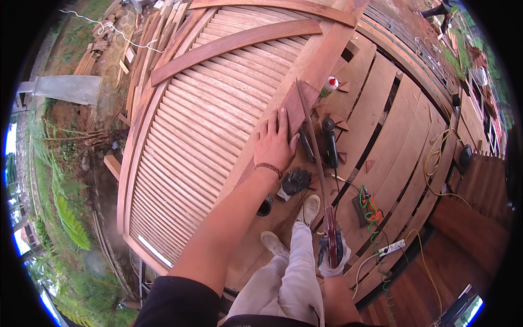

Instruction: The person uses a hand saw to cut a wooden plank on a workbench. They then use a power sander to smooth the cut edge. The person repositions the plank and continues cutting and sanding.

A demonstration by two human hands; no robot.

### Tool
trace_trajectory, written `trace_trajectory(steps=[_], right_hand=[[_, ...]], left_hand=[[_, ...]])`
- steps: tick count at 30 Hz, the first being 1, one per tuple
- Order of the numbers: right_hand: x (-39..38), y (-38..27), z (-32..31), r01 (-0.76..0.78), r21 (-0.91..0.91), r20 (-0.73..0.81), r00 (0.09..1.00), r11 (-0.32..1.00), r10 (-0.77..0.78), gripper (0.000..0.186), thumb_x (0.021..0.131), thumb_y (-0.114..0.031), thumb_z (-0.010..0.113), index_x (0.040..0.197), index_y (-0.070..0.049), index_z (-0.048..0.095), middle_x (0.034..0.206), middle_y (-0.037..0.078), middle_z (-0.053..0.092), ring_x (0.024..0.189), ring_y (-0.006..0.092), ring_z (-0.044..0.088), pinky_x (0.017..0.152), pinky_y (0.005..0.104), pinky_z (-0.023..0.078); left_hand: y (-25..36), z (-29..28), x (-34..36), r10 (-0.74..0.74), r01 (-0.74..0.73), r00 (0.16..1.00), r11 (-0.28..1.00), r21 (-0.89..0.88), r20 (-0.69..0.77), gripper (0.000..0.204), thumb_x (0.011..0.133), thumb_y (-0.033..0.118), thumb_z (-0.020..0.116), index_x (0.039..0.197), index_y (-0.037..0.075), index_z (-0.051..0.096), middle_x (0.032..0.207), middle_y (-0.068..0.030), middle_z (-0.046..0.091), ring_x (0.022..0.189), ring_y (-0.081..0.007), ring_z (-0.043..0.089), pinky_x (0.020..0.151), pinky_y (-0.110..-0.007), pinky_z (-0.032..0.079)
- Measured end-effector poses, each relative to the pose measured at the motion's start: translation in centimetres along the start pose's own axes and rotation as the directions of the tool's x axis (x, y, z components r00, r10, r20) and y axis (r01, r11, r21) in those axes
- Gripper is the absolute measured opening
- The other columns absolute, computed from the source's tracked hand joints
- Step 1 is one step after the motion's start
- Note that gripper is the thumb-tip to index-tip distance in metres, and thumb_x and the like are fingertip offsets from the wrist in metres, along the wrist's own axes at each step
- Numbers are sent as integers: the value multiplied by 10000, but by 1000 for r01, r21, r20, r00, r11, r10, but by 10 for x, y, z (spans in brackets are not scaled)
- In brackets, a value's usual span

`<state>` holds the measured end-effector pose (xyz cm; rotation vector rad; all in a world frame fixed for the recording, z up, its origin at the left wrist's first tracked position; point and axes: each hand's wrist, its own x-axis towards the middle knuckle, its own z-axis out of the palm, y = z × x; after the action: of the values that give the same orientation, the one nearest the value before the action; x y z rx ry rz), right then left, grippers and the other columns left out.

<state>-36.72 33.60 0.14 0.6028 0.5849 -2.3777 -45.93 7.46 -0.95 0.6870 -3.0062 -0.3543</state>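
My left hand (272, 144) is bare, with a beaded bracelet, and rests fingers extended on a dark reddish wood piece (302, 98) along the edge of a slatted wooden panel (212, 103). A long handsaw blade (318, 158) runs up beside that piece's right edge; I cannot tell whether it touches. My gloved right hand (331, 252) is closed around the saw's dark wooden handle (329, 220), low on the right. A curved wooden strip (229, 41) lies across the panel's upper part.
An angle grinder (330, 143), red-capped bottle (330, 87), black gloves (296, 181), orange tool with green coiled hose (370, 204) and power strip (391, 248) lie on a gapped plank deck (397, 141). Lumber (147, 49) and ferns (71, 218) are left; a person (436, 11) is top right.
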Motion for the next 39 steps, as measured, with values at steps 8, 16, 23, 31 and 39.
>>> trace_trajectory(steps=[8,16,23,31,39], right_hand=[[54,0,33,585,-712,702,598,-389,-386,498,876,-19,682,1360,42,582,1027,177,733,910,286,733,823,379,564],[73,5,32,641,-697,715,596,-320,-364,562,800,-31,716,1340,27,570,1003,210,711,812,415,698,746,440,573],[16,3,14,583,-730,683,620,-357,-385,623,742,-37,731,1347,14,588,1221,243,667,807,364,691,669,413,571],[96,0,72,694,-663,727,510,-279,-460,482,735,-40,751,1197,23,630,992,191,685,780,404,661,699,425,566],[44,-1,31,659,-625,776,463,-419,-429,545,732,-46,739,1259,-3,610,1180,202,685,828,350,699,661,390,572]], left_hand=[[-1,0,1,4,-4,1000,1000,-15,14,803,953,438,622,1601,91,300,1561,-152,419,1357,-374,458,1118,-486,387],[-4,3,7,69,-70,997,997,-19,-42,793,958,414,624,1602,85,298,1563,-171,419,1383,-379,441,1119,-498,379],[-5,6,6,56,-56,998,998,31,19,797,956,417,628,1588,46,315,1556,-197,428,1346,-400,479,1122,-480,393],[-7,6,2,116,-115,993,992,52,-11,807,955,407,643,1588,36,309,1556,-205,421,1351,-418,464,1125,-465,393],[-5,6,8,50,-56,996,995,83,70,798,958,405,639,1584,30,313,1554,-214,416,1360,-416,454,1134,-466,387]])
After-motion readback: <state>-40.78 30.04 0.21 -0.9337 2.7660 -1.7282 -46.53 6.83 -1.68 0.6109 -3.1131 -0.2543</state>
